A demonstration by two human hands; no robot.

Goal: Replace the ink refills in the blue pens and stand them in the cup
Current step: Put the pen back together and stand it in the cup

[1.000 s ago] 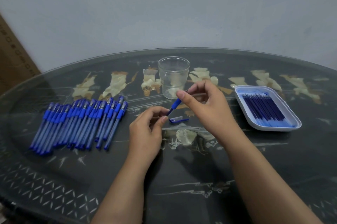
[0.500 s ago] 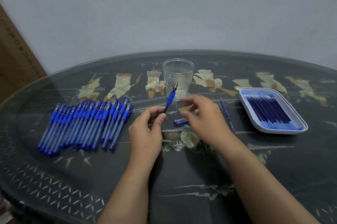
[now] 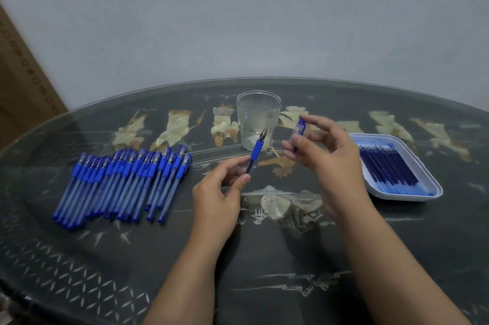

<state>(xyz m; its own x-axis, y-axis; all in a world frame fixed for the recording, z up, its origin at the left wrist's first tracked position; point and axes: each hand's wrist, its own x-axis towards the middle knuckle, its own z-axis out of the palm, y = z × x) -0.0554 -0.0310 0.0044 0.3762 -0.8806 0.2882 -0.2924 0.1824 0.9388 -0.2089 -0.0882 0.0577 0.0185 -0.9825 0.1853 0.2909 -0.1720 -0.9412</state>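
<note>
My left hand (image 3: 221, 191) grips a blue pen (image 3: 257, 148) by its barrel, uncapped tip pointing up toward the cup. My right hand (image 3: 324, 155) pinches the pen's blue cap (image 3: 299, 130) just right of the tip, a short gap apart. The clear glass cup (image 3: 258, 118) stands upright behind the pen tip and holds no pens. A row of several capped blue pens (image 3: 124, 184) lies on the table at the left. A white tray (image 3: 407, 193) at the right holds several dark blue refills (image 3: 389, 168).
The dark glass-topped table (image 3: 264, 258) has pale inlaid figures and a curved far edge near a grey wall. A brown cardboard box (image 3: 23, 81) leans at the far left behind the table.
My right hand has picked the cap up off the table and raised it beside the pen tip. The left hand keeps the pen upright. The loose refill seen lying by the tray is out of sight.
</note>
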